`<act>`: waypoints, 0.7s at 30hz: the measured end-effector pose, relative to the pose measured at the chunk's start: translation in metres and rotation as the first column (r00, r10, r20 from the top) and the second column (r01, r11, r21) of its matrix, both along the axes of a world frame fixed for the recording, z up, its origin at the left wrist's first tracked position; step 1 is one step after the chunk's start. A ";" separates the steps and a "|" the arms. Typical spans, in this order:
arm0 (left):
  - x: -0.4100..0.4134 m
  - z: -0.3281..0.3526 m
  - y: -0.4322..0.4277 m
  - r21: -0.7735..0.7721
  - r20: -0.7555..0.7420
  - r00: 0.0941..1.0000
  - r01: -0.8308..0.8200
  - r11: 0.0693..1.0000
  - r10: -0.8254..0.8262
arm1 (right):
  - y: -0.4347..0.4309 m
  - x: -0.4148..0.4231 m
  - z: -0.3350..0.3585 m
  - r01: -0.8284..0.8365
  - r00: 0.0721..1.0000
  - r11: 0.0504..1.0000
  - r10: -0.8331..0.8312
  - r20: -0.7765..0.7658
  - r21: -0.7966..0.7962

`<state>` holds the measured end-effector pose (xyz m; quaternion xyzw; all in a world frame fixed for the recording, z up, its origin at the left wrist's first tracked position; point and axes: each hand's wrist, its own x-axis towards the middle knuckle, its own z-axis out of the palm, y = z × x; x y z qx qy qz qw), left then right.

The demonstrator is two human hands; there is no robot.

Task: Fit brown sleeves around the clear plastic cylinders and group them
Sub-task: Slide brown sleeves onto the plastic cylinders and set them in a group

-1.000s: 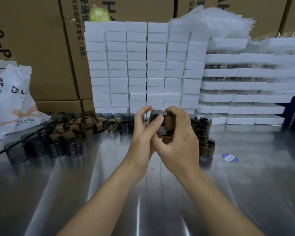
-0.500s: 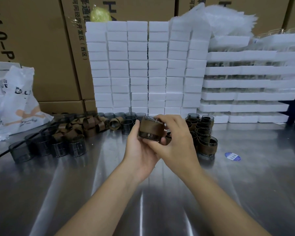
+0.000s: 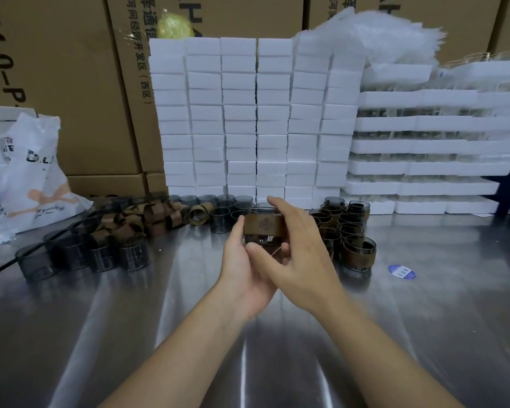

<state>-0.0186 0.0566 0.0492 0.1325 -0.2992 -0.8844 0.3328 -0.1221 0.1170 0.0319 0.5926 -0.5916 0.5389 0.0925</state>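
A left hand [image 3: 242, 269] and a right hand [image 3: 302, 260] together grip one clear cylinder [image 3: 262, 240], its brown sleeve [image 3: 262, 225] already on, held upright just left of the cluster of sleeved cylinders [image 3: 346, 231], with the right hand nearer that cluster.

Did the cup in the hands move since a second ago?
Yes. The sleeved cup shifted left and lower: it overlapped the bottom of the foam stack before, and now sits below it.
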 end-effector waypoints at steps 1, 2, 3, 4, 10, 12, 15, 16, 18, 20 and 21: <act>0.000 -0.001 0.001 -0.007 0.006 1.000 0.011 1.000 -0.011 | 0.000 0.002 0.000 -0.019 0.999 1.000 0.019 0.029 -0.005; 0.000 -0.003 0.002 -0.010 0.012 1.000 0.024 1.000 -0.024 | 0.000 0.004 -0.001 -0.038 0.996 0.999 0.040 0.076 -0.017; -0.002 -0.004 0.004 -0.009 0.016 0.999 0.037 0.999 -0.037 | 0.000 0.007 -0.002 -0.049 0.990 0.998 0.053 0.133 -0.035; -0.003 -0.006 0.006 -0.003 0.018 0.999 0.048 0.999 -0.047 | -0.001 0.009 -0.002 -0.043 0.981 0.998 0.053 0.188 -0.053; -0.004 -0.006 0.013 0.001 0.001 0.994 0.111 0.994 -0.111 | -0.003 0.022 -0.003 0.071 0.950 0.995 -0.047 0.309 -0.067; -0.002 -0.006 0.012 -0.008 -0.001 0.993 0.115 0.993 -0.115 | -0.007 0.025 -0.004 0.124 0.922 0.992 -0.103 0.373 -0.033; -0.003 -0.007 0.011 0.002 0.017 0.999 0.036 0.999 -0.036 | -0.013 0.027 -0.007 0.145 0.890 0.987 -0.157 0.428 0.061; -0.004 -0.007 0.010 -0.004 0.032 0.999 0.006 1.000 -0.006 | -0.014 0.027 -0.007 0.136 0.881 0.987 -0.159 0.446 0.083; -0.005 -0.007 0.009 -0.026 0.055 0.998 -0.036 0.999 0.037 | -0.014 0.025 -0.007 0.104 0.859 0.990 -0.139 0.493 0.098; -0.005 -0.007 0.008 -0.061 0.065 0.996 -0.050 0.997 0.054 | -0.013 0.024 -0.007 0.078 0.852 0.993 -0.112 0.512 0.088; -0.005 -0.006 0.009 -0.080 0.061 0.996 -0.053 0.995 0.058 | -0.013 0.024 -0.006 0.076 0.852 0.994 -0.107 0.512 0.081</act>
